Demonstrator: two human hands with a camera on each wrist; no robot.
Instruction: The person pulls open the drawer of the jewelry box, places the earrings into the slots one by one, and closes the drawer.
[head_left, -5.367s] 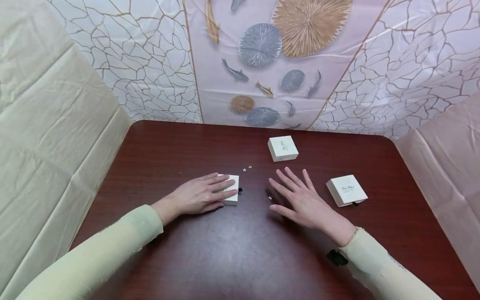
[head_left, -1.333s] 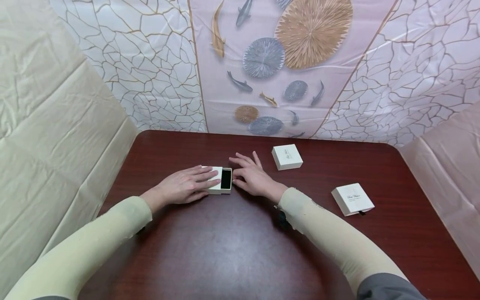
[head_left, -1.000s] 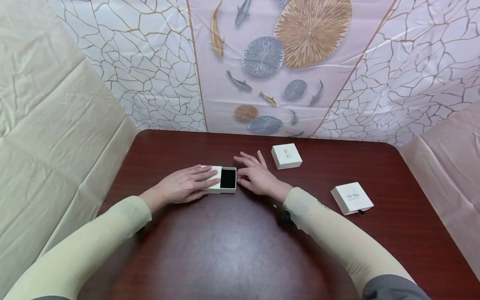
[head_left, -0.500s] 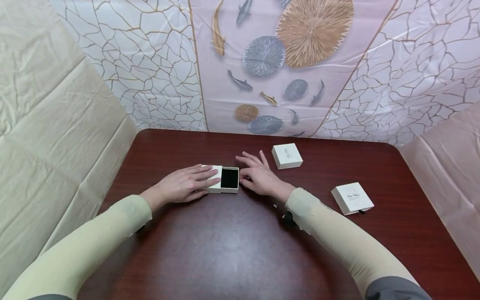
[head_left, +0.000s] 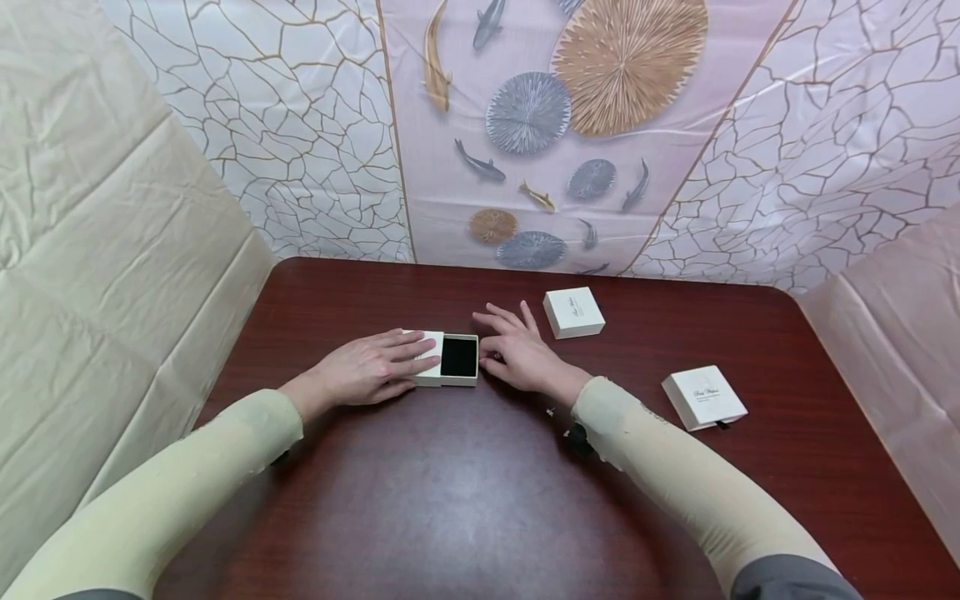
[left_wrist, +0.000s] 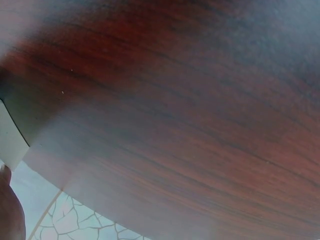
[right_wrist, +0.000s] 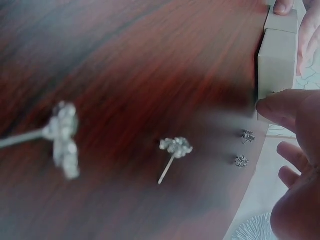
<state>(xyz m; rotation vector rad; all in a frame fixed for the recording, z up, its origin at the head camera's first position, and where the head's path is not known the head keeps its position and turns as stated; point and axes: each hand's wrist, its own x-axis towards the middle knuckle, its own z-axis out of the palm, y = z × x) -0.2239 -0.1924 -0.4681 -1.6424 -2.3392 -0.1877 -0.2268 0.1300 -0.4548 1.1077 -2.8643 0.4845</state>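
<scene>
A small white slide-out jewelry box (head_left: 435, 337) lies on the table, its drawer (head_left: 460, 382) partly out to the right and showing a black lining. My left hand (head_left: 360, 369) rests on the outer sleeve, fingers stretched over its top. At the drawer's right end, my right hand (head_left: 520, 357) pinches with thumb and forefinger while its other fingers are raised; the tab there is hidden. Below this hand in the right wrist view lie sparkling stud earrings: a blurred one (right_wrist: 64, 137) close up, another (right_wrist: 176, 146) with its post showing, and two smaller ones (right_wrist: 248, 136) farther off.
Two more white boxes stand on the dark wood table (head_left: 450, 500): one (head_left: 574, 312) near the back edge, another (head_left: 703, 397) with a black tab at the right. Patterned cloth hangs behind, and pale cloth walls (head_left: 135, 275) flank both sides.
The box was closed 5.4 s ago, my right hand apart from it. The drawer has since slid out rightward with my right hand. Over the last half second hardly anything moves.
</scene>
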